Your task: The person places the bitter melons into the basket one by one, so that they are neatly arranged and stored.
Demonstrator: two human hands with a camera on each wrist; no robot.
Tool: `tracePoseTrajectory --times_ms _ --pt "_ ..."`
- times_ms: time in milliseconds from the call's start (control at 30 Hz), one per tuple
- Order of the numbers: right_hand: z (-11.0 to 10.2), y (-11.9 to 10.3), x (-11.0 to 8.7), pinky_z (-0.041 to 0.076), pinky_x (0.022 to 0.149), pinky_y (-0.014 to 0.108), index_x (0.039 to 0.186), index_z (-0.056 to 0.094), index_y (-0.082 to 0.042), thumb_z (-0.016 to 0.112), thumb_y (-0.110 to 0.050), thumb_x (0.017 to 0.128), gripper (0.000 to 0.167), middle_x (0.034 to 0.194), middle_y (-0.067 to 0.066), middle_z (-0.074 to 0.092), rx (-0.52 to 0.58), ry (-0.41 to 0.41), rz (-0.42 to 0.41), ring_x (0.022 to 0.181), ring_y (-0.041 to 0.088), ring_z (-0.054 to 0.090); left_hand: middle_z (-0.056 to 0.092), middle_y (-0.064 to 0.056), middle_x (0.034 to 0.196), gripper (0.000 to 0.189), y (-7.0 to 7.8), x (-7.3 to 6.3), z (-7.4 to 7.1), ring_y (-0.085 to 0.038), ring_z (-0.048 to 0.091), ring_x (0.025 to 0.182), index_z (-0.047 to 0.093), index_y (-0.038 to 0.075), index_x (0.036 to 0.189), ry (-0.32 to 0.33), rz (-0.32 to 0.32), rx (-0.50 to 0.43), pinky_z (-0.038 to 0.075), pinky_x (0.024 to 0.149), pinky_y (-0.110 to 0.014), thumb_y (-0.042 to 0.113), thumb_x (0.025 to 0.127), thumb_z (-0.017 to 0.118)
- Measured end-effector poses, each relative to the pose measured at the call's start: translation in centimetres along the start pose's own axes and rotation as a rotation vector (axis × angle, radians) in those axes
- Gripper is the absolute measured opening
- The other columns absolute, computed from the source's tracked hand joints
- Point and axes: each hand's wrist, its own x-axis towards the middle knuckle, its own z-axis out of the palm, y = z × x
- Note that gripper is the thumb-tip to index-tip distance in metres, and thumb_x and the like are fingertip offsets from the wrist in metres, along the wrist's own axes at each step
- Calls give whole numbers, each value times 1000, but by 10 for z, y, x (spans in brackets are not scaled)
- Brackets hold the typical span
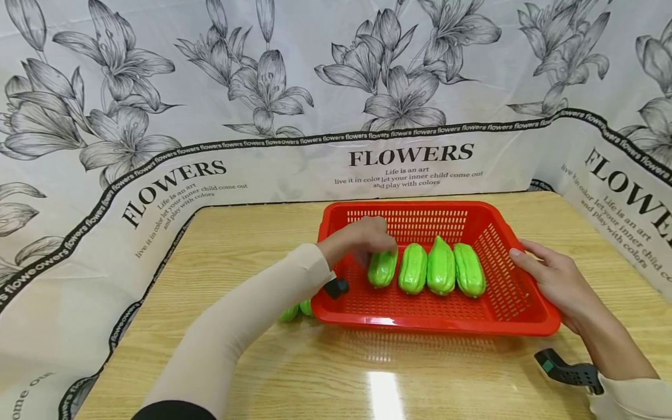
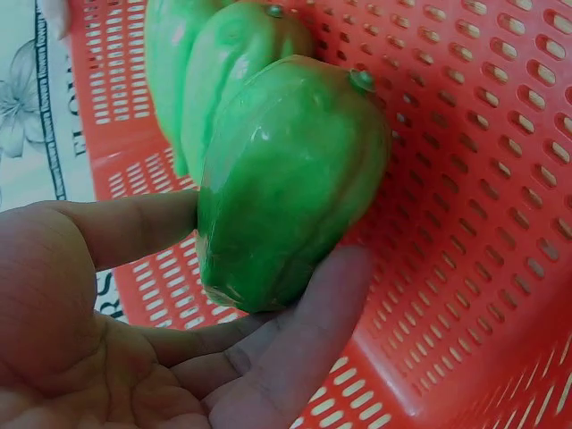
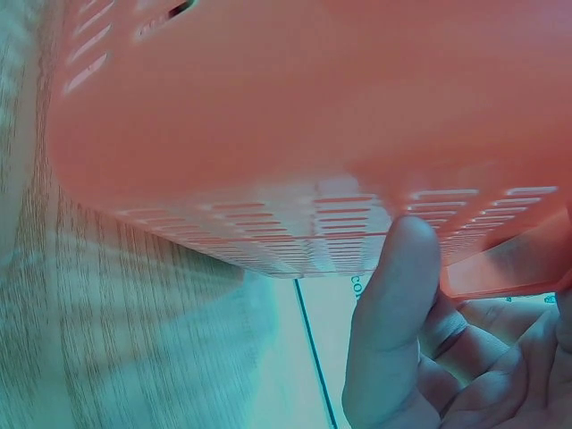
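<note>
My left hand (image 1: 371, 234) reaches over the left part of a red plastic basket (image 1: 409, 324) and holds a glossy green papaya (image 1: 382, 271). In the left wrist view, thumb and fingers curl round the narrower end of this papaya (image 2: 295, 170), its stem nub pointing away. Three more green papayas (image 1: 441, 268) lie side by side to its right in the basket. My right hand (image 1: 559, 280) grips the basket's right rim, thumb on top. The right wrist view has its fingers against the slotted outer wall (image 3: 349, 214).
Outside the basket's left front corner, green papayas (image 1: 289, 314) lie on the wooden table (image 1: 226, 251), partly hidden by the left forearm. White flower-printed cloth (image 1: 283, 169) stands behind and along both sides. Dark wrist devices (image 1: 569, 370) are worn on both arms.
</note>
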Motion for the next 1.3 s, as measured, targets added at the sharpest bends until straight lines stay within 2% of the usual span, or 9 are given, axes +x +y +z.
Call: tracePoseTrajectory --times_ms 167,300,433,900,1167,1300 --pt "0 -1 -1 63 70 40 159 12 5 47 -40 107 77 99 -20 61 -1 4 -6 85 9 71 65 -14 90 20 1 4 6 -32 70 64 58 3 95 -23 -20 -38 63 61 -43 19 93 70" --pt "0 -1 -2 63 71 41 159 12 5 47 -40 108 77 99 -20 61 2 3 -7 85 9 71 65 -14 87 18 1 6 10 -31 70 61 58 1 91 -35 -14 -66 63 60 -44 16 92 69" --pt "0 -2 -1 63 71 41 159 11 4 47 -41 107 78 99 -19 61 2 2 -5 85 10 71 64 -14 90 17 0 8 12 -31 71 63 57 2 93 -43 -8 -78 63 59 -44 16 93 66" --pt "0 -1 -1 63 71 41 159 12 4 47 -41 107 77 99 -19 62 12 -1 0 85 9 71 63 -13 93 19 -1 13 16 -30 71 64 58 2 94 -40 -18 -35 63 58 -42 20 95 66" --pt "1 -3 -1 63 71 42 160 11 3 46 -42 107 77 99 -19 61 1 1 5 85 9 71 64 -13 93 22 -7 6 12 -30 73 67 59 3 92 -25 -11 -73 63 62 -44 23 94 67" --pt "2 -2 -2 63 71 42 160 11 3 47 -42 107 78 99 -17 62 6 2 4 85 11 71 60 -11 91 24 -7 2 8 -33 73 67 55 5 90 3 -10 -71 63 63 -43 23 93 70"
